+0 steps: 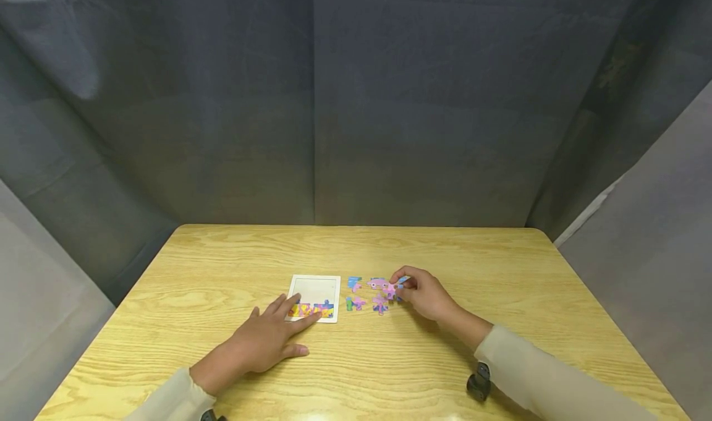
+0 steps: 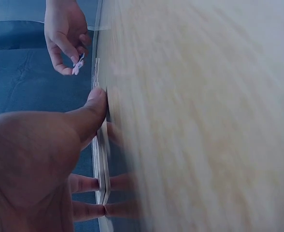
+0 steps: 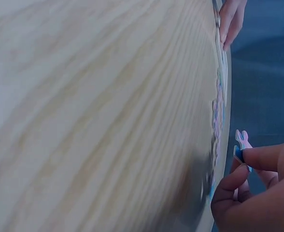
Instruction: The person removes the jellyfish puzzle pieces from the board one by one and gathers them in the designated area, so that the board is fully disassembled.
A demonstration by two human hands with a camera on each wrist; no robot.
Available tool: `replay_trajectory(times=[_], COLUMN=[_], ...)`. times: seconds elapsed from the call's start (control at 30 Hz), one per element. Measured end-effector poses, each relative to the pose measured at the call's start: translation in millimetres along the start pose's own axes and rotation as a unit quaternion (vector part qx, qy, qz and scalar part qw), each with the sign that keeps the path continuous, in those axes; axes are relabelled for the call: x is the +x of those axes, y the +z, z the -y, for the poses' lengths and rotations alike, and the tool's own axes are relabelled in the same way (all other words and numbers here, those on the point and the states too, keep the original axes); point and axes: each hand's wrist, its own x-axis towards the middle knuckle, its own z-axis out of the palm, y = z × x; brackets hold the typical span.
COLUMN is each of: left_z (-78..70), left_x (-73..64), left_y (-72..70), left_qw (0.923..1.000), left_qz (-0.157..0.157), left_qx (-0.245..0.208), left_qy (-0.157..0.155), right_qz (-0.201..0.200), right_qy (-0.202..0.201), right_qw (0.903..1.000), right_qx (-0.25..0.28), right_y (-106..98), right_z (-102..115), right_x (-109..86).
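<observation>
A white square puzzle tray [image 1: 336, 297] lies on the table, with a yellow, pink and blue strip of fitted pieces [image 1: 324, 310] along its near side. My left hand [image 1: 264, 340] is spread over the tray's near left part, fingers straight, fingertips resting on it and hiding some of the strip. To the right of the tray, my right hand [image 1: 425, 294] pinches a pink and blue jigsaw piece [image 3: 243, 139] between thumb and fingers. The right wrist view shows this piece raised above the table. Loose pieces lie close by: blue and pink [image 1: 354, 283], green and pink [image 1: 355, 303], pink with eyes [image 1: 377, 284].
Another pink and blue loose piece [image 1: 381, 305] lies nearer me, and more pieces are partly hidden under the right hand. The wooden table [image 1: 356, 371] ends at a dark curtain [image 1: 423, 130] behind, with grey cloth [image 1: 656, 235] at the right side.
</observation>
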Motion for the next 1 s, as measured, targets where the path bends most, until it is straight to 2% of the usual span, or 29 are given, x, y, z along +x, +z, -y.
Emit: replay_trajectory(times=[0.43,0.7,1.0], left_z=[-2.9,-0.2,-1.9], left_x=[-0.7,1.5,2.7], left_y=[-1.8,2.6,2.1], left_qw=[1.0000,0.9999,0.9998], left_qz=[-0.001,-0.010,-0.011], left_qx=[0.001,0.004,0.013], left_qy=[-0.008,-0.004,-0.005], right_qz=[0.016,0.006,0.000], right_qy=[-0.017,-0.047,-0.066], right_qw=[0.9989,0.9935,0.9898], right_qx=[-0.041,-0.104,-0.126], right_y=[-12,-9,-6], right_z=[-16,-19,-21], right_x=[-10.8,-13.5,-13.5])
